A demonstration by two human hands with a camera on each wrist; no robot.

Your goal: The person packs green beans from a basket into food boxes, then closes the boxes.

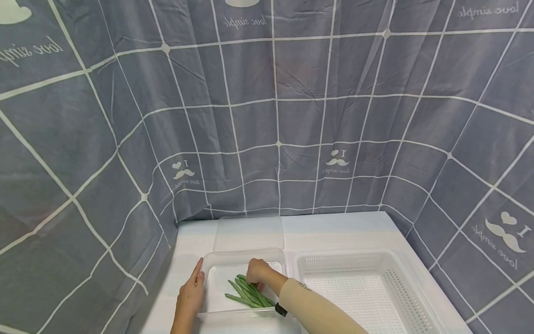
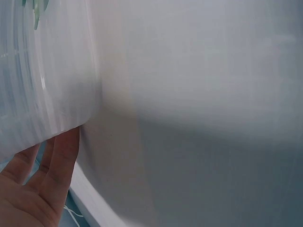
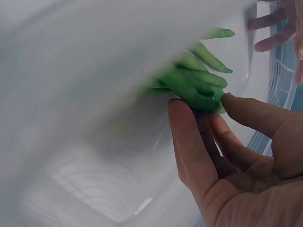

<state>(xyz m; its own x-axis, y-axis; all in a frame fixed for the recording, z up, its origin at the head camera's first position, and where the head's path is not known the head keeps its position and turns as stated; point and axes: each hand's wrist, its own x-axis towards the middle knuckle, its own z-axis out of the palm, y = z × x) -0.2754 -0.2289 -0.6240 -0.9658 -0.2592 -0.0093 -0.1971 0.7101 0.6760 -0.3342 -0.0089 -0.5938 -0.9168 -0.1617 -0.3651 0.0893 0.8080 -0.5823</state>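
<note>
Several green beans [image 1: 246,293] lie bunched in a clear plastic box [image 1: 214,297]. Inside that box, my right hand [image 1: 259,272] pinches the bunch near one end. The right wrist view shows thumb and fingers around the bean tips, with part of the bunch [image 3: 189,85] blurred behind plastic. My left hand [image 1: 191,297] rests against the outer left side of the box. In the left wrist view its fingers [image 2: 61,156] are extended at the box's edge, their tips hidden behind the plastic.
A flat clear lid [image 1: 249,233] lies behind the box. To the right stands a white perforated basket [image 1: 396,266]. Another clear plastic piece [image 1: 246,323] is in front. The white table [image 1: 333,227] is bounded by a grey checked curtain [image 1: 300,125].
</note>
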